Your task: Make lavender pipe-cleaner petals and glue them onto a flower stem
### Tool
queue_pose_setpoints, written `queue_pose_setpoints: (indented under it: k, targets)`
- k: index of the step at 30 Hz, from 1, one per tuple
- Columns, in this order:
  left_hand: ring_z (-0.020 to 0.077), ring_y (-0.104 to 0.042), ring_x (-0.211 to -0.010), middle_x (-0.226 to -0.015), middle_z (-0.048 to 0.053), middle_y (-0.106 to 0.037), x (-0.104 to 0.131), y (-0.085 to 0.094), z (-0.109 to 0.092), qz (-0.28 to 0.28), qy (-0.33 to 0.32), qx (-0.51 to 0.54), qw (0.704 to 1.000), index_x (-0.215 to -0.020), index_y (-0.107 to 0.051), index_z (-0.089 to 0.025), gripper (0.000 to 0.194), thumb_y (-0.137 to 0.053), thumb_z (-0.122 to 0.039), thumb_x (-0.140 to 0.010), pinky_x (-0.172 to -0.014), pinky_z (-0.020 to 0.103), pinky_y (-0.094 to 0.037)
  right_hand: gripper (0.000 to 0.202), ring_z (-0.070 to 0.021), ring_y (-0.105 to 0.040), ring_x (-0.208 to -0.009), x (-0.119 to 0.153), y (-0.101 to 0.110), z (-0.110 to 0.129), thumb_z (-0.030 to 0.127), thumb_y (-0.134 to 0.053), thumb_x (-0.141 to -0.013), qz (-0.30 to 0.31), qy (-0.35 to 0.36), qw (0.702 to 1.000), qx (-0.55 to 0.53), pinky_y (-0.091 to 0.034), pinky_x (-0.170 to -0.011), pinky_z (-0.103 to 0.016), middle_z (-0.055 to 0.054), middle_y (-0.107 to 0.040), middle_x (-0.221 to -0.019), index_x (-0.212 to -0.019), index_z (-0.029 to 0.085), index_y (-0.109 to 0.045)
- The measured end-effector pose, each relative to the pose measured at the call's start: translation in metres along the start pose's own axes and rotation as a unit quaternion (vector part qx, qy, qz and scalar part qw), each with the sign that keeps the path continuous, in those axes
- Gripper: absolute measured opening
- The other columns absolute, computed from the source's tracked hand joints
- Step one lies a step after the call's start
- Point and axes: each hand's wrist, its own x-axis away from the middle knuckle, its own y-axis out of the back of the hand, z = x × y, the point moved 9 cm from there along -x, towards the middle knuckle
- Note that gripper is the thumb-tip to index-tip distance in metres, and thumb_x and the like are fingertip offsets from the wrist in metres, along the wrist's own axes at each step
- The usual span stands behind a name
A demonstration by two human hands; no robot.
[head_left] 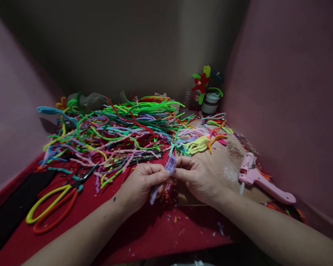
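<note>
Both hands meet over the near middle of the desk [144,229], pinched from either side on one folded lilac pipe cleaner [170,165]. The left hand [140,184] nips its lower part between thumb and fingers, and a loose tail hangs down below that grip; the right hand [195,177] clamps its upper loops from the other side. The two hands almost touch at the fingertips.

Just behind the lilac pipe cleaner spreads a big heap of pipe cleaners [113,129] in many colours, too many to count, filling most of the room beyond it. Behind and right of it lies one folded yellow bundle [197,145]. One pair of scissors [55,201] with yellow and orange handles lies well to its left, blades pointing into the heap. One pink glue gun [259,181] lies to its right on a brown board [224,162], near the wall. Far behind, in the corner, stands one white cup [210,102] with pipe-cleaner flowers [202,82].

Walls close in left, right and behind; the only bare stretch is the red cloth in front of the hands, scattered with small cuttings.
</note>
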Motion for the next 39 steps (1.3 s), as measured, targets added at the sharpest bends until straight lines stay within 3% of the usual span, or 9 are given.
queue_pose_setpoints:
  k: [9,14,20,29,33,39]
  targets:
    - [0.0041,-0.032,-0.037,-0.045,-0.007,-0.041,0.005,0.007,-0.017,-0.057,-0.055,-0.101,0.992,-0.058,-0.052,-0.015,0.032,-0.061,-0.039,-0.076,-0.036,0.018,-0.022,0.013,-0.0102,-0.052,-0.059,-0.001,0.008,0.013,0.018,-0.069,-0.062,-0.02,0.036,0.999,0.004,-0.041,-0.061,-0.024,0.001,-0.061,-0.065,-0.074,0.016,-0.064]
    - [0.0047,-0.033,-0.04,-0.045,-0.007,-0.04,0.008,0.005,-0.026,-0.081,-0.083,-0.225,0.968,-0.058,-0.054,-0.015,0.03,-0.056,-0.035,-0.08,-0.039,0.018,-0.023,0.023,-0.0069,-0.047,-0.051,0.0,0.01,0.021,0.023,-0.066,-0.067,-0.039,0.038,0.995,0.079,-0.037,-0.052,-0.021,0.002,-0.06,-0.065,-0.089,0.017,-0.067]
    - [0.0069,-0.037,-0.047,-0.052,-0.006,-0.041,0.005,-0.001,-0.028,-0.065,-0.082,-0.279,0.955,-0.062,-0.054,-0.016,0.025,-0.051,-0.034,-0.08,-0.045,0.019,-0.03,0.012,-0.0056,-0.042,-0.047,0.0,0.011,0.021,0.027,-0.066,-0.071,-0.064,0.038,0.987,0.144,-0.031,-0.046,-0.021,0.005,-0.053,-0.056,-0.072,0.015,-0.063]
    - [0.0088,-0.04,-0.057,-0.06,-0.004,-0.045,0.007,-0.002,-0.033,-0.063,-0.116,-0.317,0.939,-0.068,-0.059,-0.015,0.023,-0.049,-0.032,-0.081,-0.053,0.019,-0.032,0.013,-0.0058,-0.044,-0.047,0.001,0.012,0.018,0.026,-0.066,-0.071,-0.078,0.024,0.988,0.127,-0.034,-0.048,-0.02,0.005,-0.053,-0.055,-0.07,0.014,-0.059]
    - [0.0085,-0.038,-0.052,-0.056,-0.004,-0.044,0.008,0.0,-0.03,-0.072,-0.115,-0.324,0.936,-0.066,-0.058,-0.015,0.025,-0.048,-0.033,-0.081,-0.05,0.02,-0.031,0.014,-0.0055,-0.046,-0.049,0.0,0.011,0.014,0.026,-0.069,-0.068,-0.063,0.02,0.99,0.121,-0.037,-0.05,-0.019,0.005,-0.056,-0.058,-0.071,0.015,-0.061]
    - [0.0106,-0.044,-0.055,-0.057,-0.002,-0.05,0.012,-0.004,-0.031,-0.073,-0.154,-0.394,0.903,-0.065,-0.061,-0.015,0.027,-0.045,-0.03,-0.081,-0.054,0.022,-0.035,0.012,-0.0069,-0.047,-0.045,0.0,0.01,0.01,0.024,-0.067,-0.067,-0.06,-0.003,0.98,0.192,-0.037,-0.046,-0.02,0.003,-0.056,-0.05,-0.066,0.013,-0.066]
